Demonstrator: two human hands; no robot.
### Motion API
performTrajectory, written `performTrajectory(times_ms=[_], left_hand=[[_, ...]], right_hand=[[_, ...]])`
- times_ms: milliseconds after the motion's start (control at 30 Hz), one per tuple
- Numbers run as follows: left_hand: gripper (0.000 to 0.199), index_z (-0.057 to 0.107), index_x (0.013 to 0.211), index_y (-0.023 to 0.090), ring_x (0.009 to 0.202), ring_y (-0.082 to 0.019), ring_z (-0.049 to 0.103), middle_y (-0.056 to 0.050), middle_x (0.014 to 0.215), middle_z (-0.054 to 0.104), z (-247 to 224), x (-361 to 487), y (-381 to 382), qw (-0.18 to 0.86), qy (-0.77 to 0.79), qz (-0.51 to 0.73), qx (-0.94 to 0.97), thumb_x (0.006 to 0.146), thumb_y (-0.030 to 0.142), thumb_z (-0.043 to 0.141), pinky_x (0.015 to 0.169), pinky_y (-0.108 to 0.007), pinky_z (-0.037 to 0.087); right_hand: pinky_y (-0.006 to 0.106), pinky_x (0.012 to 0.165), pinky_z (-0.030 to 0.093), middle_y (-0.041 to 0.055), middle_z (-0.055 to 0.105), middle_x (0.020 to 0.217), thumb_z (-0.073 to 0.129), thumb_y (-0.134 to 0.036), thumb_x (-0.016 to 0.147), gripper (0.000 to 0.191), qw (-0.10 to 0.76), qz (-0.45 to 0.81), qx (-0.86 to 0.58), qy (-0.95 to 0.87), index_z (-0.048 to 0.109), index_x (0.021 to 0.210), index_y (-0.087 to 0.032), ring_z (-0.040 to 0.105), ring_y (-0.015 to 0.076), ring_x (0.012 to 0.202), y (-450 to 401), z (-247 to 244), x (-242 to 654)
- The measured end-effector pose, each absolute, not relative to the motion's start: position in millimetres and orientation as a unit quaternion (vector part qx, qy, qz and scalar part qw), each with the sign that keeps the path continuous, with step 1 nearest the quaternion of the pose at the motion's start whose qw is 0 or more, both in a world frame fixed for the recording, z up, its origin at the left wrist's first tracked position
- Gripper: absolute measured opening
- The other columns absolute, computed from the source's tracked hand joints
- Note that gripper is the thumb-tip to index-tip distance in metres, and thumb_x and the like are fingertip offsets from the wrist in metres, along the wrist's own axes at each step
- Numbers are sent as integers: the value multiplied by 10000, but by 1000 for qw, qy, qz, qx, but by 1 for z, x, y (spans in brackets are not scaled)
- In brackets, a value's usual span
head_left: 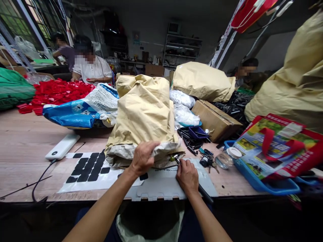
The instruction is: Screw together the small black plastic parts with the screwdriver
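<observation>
Sack (143, 114) is smack in the middle of the table (25, 137), its crumpled front edge flopped onto the grey board (161, 188). Left hand (144, 154) has its fingers curled over that edge, pinching it as far as I can see. Right hand (188, 176) is wrapped around a tool (205, 194), dark handle sticking out behind, metal end poking past the fingertips right by the sack's edge. Can't tell if the metal actually touches it.

What'd worry me: the sack looks bulky and slumpy, so if the left fingers lose that fold it could drop over the tool and snag on it. A hard tug might rip the edge, or drag the stickers (88, 168) just beside it. The board reaches the table's front, so pulling toward the person could slide it off. And the keys (207, 160) are near enough for a wide right-hand swing to knock them.
</observation>
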State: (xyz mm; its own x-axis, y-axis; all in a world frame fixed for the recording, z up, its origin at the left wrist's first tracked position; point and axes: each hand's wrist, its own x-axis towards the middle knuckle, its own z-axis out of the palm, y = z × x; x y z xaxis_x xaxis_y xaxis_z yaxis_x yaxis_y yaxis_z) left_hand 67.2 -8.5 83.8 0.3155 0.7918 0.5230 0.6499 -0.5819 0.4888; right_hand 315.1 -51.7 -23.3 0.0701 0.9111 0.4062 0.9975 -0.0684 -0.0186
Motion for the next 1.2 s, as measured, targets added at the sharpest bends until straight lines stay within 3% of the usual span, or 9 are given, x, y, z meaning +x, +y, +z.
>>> performTrajectory(times_ms=[100,167,233,400,767,933,1033,1100,1200], left_hand=[[523,712,1180,216,986,-266,677,-67,1119,759,94,67,-14,122,424,396,805,707,96,524,890,-373,512],[478,699,1218,189,923,-244,689,-65,1069,765,123,64,2,131,442,438,772,790,114,499,840,-358,531],[463,671,1273,180,996,-240,686,-45,1102,750,163,58,29,113,453,493,734,849,143,488,873,-354,531],[368,712,1153,180,1015,-203,674,-12,1081,751,235,42,85,77,399,562,720,822,169,551,924,-292,522],[381,687,1175,172,1061,-204,657,-9,1111,738,244,23,69,22,404,541,738,809,194,582,963,-284,510],[557,569,1370,208,1217,-316,567,-103,1292,645,167,45,0,-114,474,553,676,817,162,612,1068,-497,428],[450,619,1242,289,1130,-309,587,-93,1174,662,81,66,-52,-185,419,544,703,817,144,641,1014,-511,428],[351,653,1154,295,1006,-248,630,-64,1094,690,37,76,-68,-117,333,436,828,839,145,613,958,-443,473],[336,657,1239,252,1057,-271,634,-97,1182,690,7,75,-49,-36,445,328,833,911,240,588,948,-439,512]], right_hand=[[328,736,302,72,605,981,526,-237,987,193,144,-147,-715,-668,635,1140,-196,509,227,898,-52,-22,315],[326,734,297,73,604,987,528,-243,988,193,142,-145,-716,-668,633,1143,-196,507,224,901,-52,-21,314],[322,735,295,75,603,996,527,-252,991,192,139,-141,-719,-666,632,1139,-194,505,222,912,-52,-20,313],[319,747,304,74,605,1017,530,-260,986,205,134,-133,-725,-662,627,1154,-194,507,222,936,-53,-19,312],[319,750,320,80,603,1023,512,-257,994,204,133,-125,-729,-660,628,1148,-195,521,220,943,-53,-17,310],[322,748,327,75,608,1016,504,-265,1001,216,133,-130,-725,-663,630,1163,-199,533,222,932,-53,-17,314],[327,742,338,74,614,1007,499,-259,1001,225,128,-138,-725,-663,635,1170,-202,544,228,922,-54,-16,312],[328,737,349,80,622,1006,485,-255,1004,235,123,-142,-726,-662,640,1172,-199,555,231,919,-54,-17,309],[326,738,378,97,641,1030,462,-254,1009,259,106,-114,-731,-664,657,1168,-194,581,236,929,-52,-17,312]])
